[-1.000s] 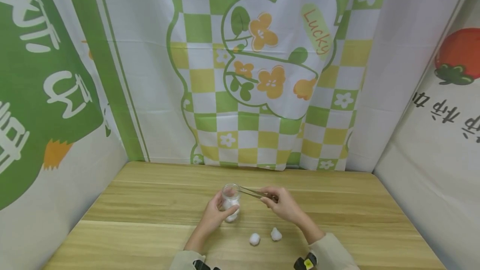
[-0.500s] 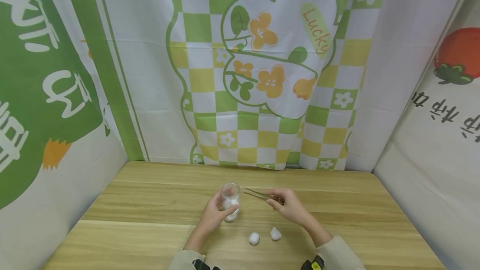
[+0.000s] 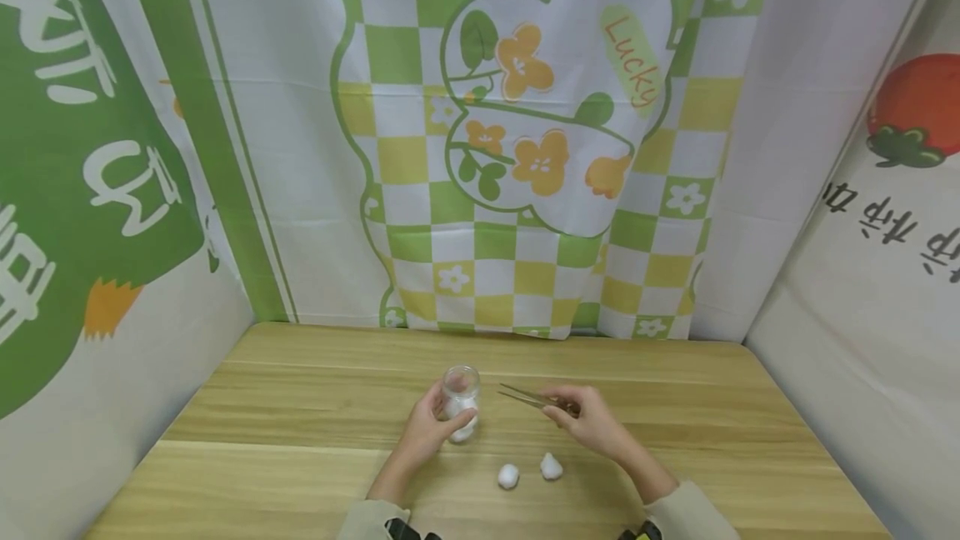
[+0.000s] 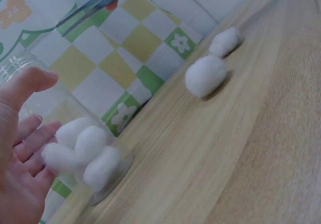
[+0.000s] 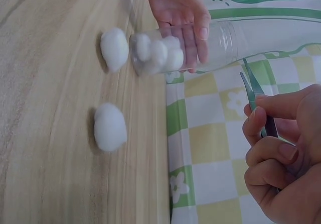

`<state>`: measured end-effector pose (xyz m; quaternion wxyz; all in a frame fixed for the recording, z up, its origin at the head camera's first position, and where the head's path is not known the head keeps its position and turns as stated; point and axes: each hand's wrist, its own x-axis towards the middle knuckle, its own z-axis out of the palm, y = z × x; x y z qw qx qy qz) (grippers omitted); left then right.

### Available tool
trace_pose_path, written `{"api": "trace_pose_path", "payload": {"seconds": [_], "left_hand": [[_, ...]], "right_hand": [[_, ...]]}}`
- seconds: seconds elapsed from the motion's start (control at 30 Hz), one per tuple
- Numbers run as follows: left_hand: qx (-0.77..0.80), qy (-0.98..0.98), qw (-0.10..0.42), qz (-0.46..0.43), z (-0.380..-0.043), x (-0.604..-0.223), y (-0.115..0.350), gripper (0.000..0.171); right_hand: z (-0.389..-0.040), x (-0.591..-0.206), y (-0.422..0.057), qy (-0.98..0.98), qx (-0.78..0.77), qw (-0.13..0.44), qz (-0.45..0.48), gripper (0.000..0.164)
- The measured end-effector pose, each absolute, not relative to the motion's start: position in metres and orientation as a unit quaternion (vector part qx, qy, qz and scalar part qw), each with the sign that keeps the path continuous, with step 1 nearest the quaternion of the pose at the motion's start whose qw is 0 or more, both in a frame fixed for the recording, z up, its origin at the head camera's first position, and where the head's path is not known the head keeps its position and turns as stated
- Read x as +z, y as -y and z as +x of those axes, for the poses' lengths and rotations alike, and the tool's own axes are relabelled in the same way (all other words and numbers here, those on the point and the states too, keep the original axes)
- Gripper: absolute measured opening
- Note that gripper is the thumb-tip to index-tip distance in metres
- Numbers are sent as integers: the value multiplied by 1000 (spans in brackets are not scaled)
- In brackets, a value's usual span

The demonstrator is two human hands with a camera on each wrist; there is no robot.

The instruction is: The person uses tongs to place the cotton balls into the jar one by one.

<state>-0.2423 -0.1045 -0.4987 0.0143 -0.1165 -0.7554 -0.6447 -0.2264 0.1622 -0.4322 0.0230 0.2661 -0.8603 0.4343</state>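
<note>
Pinching part-hidden tweezers (image 5: pixel 256 86), right hand (image 3: pixel 592 424)

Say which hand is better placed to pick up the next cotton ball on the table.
Probably the right hand: it holds the tweezers, tips apart with nothing between them, with a loose cotton ball nearby. The left hand is occupied, holding the jar.

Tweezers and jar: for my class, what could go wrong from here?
The jar has no lid, so if the left hand loosened, a bump might tip it and spill the cotton balls inside.
The tweezers stand open in the right hand; a weak pinch could let a loose cotton ball drop.
</note>
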Motion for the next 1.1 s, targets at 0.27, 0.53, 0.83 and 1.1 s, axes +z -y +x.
{"api": "trace_pose_path", "payload": {"seconds": [0.27, 0.53, 0.83, 1.1], "left_hand": [[-647, 754, 13, -115, -241, -498, 105, 67], [-645, 756, 11, -115, -241, -498, 106, 67], [-652, 749, 6, -113, -240, -496, 105, 65], [-654, 748, 9, -112, -241, -497, 105, 63]], "right_hand": [[-225, -434, -169, 859, 438, 23, 264, 27], [-223, -440, -178, 858, 436, 20, 272, 29], [-220, -448, -190, 870, 413, 17, 269, 27], [-218, -450, -196, 871, 412, -11, 267, 28]]}}
